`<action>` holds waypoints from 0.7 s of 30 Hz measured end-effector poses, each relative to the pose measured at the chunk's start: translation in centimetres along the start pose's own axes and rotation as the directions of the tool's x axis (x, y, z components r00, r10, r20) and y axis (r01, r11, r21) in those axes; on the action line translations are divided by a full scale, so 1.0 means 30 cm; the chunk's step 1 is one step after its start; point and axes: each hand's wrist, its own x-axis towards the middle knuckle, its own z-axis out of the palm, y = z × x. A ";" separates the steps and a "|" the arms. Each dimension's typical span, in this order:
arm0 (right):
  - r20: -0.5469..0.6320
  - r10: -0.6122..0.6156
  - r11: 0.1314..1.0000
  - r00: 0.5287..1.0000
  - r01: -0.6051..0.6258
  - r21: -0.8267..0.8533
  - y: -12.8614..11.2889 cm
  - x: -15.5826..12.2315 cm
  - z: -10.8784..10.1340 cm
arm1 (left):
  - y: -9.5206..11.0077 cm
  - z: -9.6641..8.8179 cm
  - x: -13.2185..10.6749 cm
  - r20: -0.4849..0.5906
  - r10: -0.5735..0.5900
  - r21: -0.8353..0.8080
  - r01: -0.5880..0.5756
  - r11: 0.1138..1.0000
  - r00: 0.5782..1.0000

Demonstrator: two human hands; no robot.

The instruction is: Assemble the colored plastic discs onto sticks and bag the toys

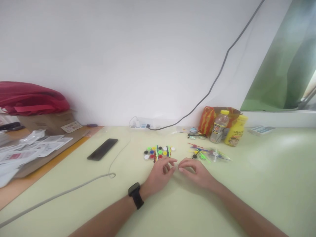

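My left hand [161,172], with a black watch [135,195] on its wrist, is curled above the table with thumb and index finger drawn together. Facing it, my right hand [197,171] is in a pinch, its fingertips close to the left ones. Something thin and pale may be between the fingertips, too small to make out. Just beyond my left hand lie several round coloured caps [146,157] and bundled coloured plastic sticks [169,151]. Past my right hand is a loose pile of coloured plastic pieces [202,157], some in clear wrapping.
A black phone [102,149] and a grey cable [74,188] lie to the left. Papers and packets [37,148] cover the far left. Eyeglasses [197,136], a clear bottle [219,128], a yellow bottle [235,131] and a red-yellow bag [206,121] stand at the back right, near a power strip [142,126].
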 end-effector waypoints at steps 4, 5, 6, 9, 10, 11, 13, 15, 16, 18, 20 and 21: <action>0.012 0.019 0.999 1.000 -0.020 0.050 0.011 0.004 -0.007 | -0.007 0.001 0.000 -0.020 -0.011 0.025 0.011 1.000 1.000; 0.016 0.025 0.998 1.000 -0.026 0.062 0.012 0.004 -0.009 | -0.007 0.001 0.000 -0.025 -0.013 0.034 0.014 0.999 1.000; 0.020 0.032 0.997 0.999 -0.033 0.071 0.012 0.004 -0.010 | -0.006 0.000 0.000 -0.031 -0.013 0.043 0.015 0.999 0.999; 0.022 0.050 0.995 0.999 -0.051 0.085 0.010 0.002 -0.014 | -0.001 -0.001 0.002 -0.046 -0.014 0.059 0.016 0.998 0.999; 0.020 0.052 0.995 0.998 -0.054 0.089 0.010 0.002 -0.015 | 0.001 -0.002 0.002 -0.046 -0.015 0.057 0.018 0.998 0.999; 0.018 0.054 0.994 0.998 -0.055 0.092 0.011 0.002 -0.016 | 0.003 -0.002 0.003 -0.044 -0.019 0.053 0.021 0.998 0.999; 0.011 0.052 0.994 0.999 -0.053 0.099 0.015 0.003 -0.017 | 0.006 -0.002 0.003 -0.032 -0.025 0.038 0.026 0.999 0.999; -0.008 0.040 0.994 0.999 -0.039 0.104 0.023 0.006 -0.016 | 0.007 -0.002 0.003 -0.026 -0.027 0.020 0.027 0.999 0.999; -0.030 0.030 0.994 0.999 -0.026 0.104 0.027 0.007 -0.016 | 0.007 -0.002 0.003 -0.032 -0.028 0.011 0.029 1.000 0.999; -0.082 0.013 0.995 0.997 -0.005 0.098 0.035 0.008 -0.016 | 0.004 -0.001 0.006 -0.059 -0.038 -0.005 0.037 0.999 0.998; -0.116 0.015 0.995 0.993 -0.004 0.097 0.041 0.009 -0.015 | -0.002 -0.001 0.010 -0.102 -0.055 -0.010 0.055 0.998 0.993; -0.117 0.024 0.995 0.993 -0.011 0.104 0.042 0.008 -0.014 | -0.006 -0.001 0.012 -0.124 -0.062 -0.009 0.061 0.998 0.990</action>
